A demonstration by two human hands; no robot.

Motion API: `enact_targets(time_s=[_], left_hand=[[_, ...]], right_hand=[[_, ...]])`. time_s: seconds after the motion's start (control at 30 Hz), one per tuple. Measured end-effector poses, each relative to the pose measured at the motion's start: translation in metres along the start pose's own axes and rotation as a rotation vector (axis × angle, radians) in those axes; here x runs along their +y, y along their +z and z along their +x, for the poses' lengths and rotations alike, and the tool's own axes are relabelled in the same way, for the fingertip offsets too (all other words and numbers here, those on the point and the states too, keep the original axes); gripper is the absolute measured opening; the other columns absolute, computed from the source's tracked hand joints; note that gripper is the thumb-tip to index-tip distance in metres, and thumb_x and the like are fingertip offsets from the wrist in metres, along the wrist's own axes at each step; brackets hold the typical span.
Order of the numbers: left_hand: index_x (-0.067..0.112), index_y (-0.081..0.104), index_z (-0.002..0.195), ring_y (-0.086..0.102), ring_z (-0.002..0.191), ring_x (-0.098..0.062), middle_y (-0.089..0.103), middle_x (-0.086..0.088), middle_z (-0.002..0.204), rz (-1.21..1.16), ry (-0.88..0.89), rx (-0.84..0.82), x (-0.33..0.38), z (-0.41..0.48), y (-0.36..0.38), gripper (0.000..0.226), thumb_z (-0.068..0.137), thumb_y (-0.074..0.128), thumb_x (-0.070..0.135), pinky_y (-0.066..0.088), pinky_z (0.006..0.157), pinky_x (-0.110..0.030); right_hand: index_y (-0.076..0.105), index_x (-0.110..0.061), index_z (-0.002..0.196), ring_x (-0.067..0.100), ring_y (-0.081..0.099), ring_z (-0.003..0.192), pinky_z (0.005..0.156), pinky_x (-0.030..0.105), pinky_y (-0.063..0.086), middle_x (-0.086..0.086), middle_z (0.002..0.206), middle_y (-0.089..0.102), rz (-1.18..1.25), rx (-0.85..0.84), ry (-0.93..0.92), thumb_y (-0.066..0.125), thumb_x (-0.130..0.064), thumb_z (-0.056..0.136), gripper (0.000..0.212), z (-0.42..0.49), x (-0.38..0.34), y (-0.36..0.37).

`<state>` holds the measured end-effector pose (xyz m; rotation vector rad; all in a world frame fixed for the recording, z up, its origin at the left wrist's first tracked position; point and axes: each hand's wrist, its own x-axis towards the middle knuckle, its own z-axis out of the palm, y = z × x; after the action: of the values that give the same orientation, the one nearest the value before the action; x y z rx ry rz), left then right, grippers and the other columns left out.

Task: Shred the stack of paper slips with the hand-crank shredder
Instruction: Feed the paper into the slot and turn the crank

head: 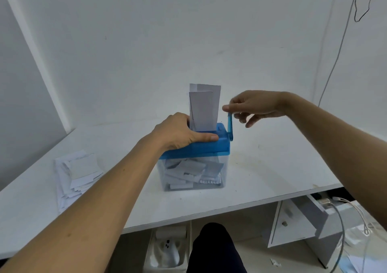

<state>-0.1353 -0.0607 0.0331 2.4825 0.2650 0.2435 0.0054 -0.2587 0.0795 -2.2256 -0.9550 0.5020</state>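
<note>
Done: cut white paper bits [186, 171] half fill the clear plastic bin [162, 185] of the blue plastic hand-crank shredder [209, 148].
In the slot: tall white paper slips [204, 107] stand upright.
Left to do: a messy pile of white slips [77, 174] on the flat white worktop [261, 168], far left.
Left hand [178, 132]: grip holds the shredder's top.
Right hand [253, 105]: grip pinches the blue crank handle [230, 126].
Room: shredder near the worktop's front edge; open space right of the crank.

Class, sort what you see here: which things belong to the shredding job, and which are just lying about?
Job: shredder, crank, slips in its slot, stack of slips, left hand, right hand.
Lying about: wall cable, white cabinet, box under the table.
</note>
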Motion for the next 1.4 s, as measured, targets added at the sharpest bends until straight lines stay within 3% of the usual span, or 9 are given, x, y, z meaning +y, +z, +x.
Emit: enact_targets(time_s=[0.1,0.4,0.57,0.77,0.97,1.07,1.2,1.3,1.4], left_hand=[[0.029,0.052,0.143,0.058,0.111,-0.021,0.060,0.004,0.135,0.016,0.015,-0.006,-0.002,0.002,0.001,0.114,0.044,0.066,0.084,0.050,0.102,-0.044],[0.033,0.050,0.142,0.056,0.110,-0.016,0.058,0.011,0.127,0.085,0.032,-0.014,-0.003,0.001,0.003,0.108,0.047,0.064,0.084,0.047,0.092,-0.036],[0.036,0.052,0.138,0.057,0.107,-0.015,0.059,0.014,0.124,0.096,0.028,0.005,-0.004,0.002,0.006,0.105,0.047,0.062,0.089,0.045,0.086,-0.035],[0.039,0.055,0.134,0.058,0.106,-0.015,0.060,0.015,0.119,0.090,0.027,0.018,-0.005,0.003,0.005,0.109,0.040,0.060,0.095,0.048,0.088,-0.038],[0.036,0.054,0.136,0.057,0.108,-0.016,0.056,0.017,0.115,0.076,0.028,0.043,-0.005,0.002,0.006,0.106,0.043,0.065,0.088,0.044,0.085,-0.035],[0.036,0.054,0.136,0.056,0.106,-0.016,0.058,0.017,0.117,0.074,0.023,0.048,-0.005,0.002,0.006,0.111,0.039,0.065,0.089,0.045,0.085,-0.036],[0.036,0.058,0.132,0.060,0.106,-0.014,0.063,0.016,0.118,0.049,0.024,0.047,-0.005,0.002,0.003,0.112,0.033,0.069,0.090,0.050,0.096,-0.039],[0.035,0.058,0.133,0.061,0.107,-0.014,0.064,0.014,0.120,0.036,0.037,0.032,-0.005,0.000,0.003,0.115,0.032,0.070,0.088,0.051,0.098,-0.041],[0.034,0.056,0.138,0.060,0.109,-0.016,0.064,0.012,0.125,0.032,0.043,0.028,-0.005,0.000,0.003,0.118,0.033,0.070,0.088,0.050,0.099,-0.041]], right_hand=[[0.053,-0.014,0.103,0.015,0.056,0.077,0.066,0.028,0.052,0.005,0.096,0.067,0.106,0.132,-0.087,0.066,-0.035,0.096,0.025,0.017,0.014,0.014],[0.050,-0.011,0.083,0.018,0.048,0.069,0.061,0.027,0.046,0.010,0.079,0.055,0.518,0.288,0.001,0.060,-0.021,0.100,0.023,0.037,0.054,0.075],[0.050,-0.007,0.084,0.014,0.045,0.057,0.054,0.026,0.040,0.008,0.069,0.051,0.648,0.392,0.087,0.042,-0.001,0.096,0.015,0.025,0.065,0.113],[0.054,-0.009,0.084,0.013,0.049,0.058,0.052,0.024,0.041,0.005,0.070,0.058,0.536,0.499,0.130,0.043,-0.020,0.105,0.026,-0.009,0.065,0.147],[0.063,-0.005,0.092,0.015,0.047,0.052,0.052,0.030,0.042,0.007,0.064,0.058,0.551,0.418,0.099,0.047,-0.034,0.104,0.035,-0.054,0.055,0.146],[0.057,-0.007,0.090,0.017,0.054,0.060,0.060,0.036,0.049,0.004,0.068,0.058,0.368,0.282,0.018,0.063,-0.026,0.096,0.020,-0.076,0.049,0.127],[0.058,-0.008,0.093,0.011,0.059,0.062,0.064,0.031,0.055,0.002,0.071,0.060,0.101,0.298,-0.185,0.066,-0.030,0.094,0.023,-0.092,0.030,0.091],[0.058,-0.004,0.093,0.012,0.059,0.068,0.068,0.029,0.057,0.002,0.074,0.057,0.197,0.326,-0.285,0.061,-0.038,0.094,0.033,-0.080,0.021,0.076],[0.058,-0.011,0.098,0.014,0.060,0.076,0.073,0.032,0.059,0.002,0.085,0.058,0.344,0.455,-0.313,0.061,-0.034,0.099,0.023,-0.046,0.021,0.068]])
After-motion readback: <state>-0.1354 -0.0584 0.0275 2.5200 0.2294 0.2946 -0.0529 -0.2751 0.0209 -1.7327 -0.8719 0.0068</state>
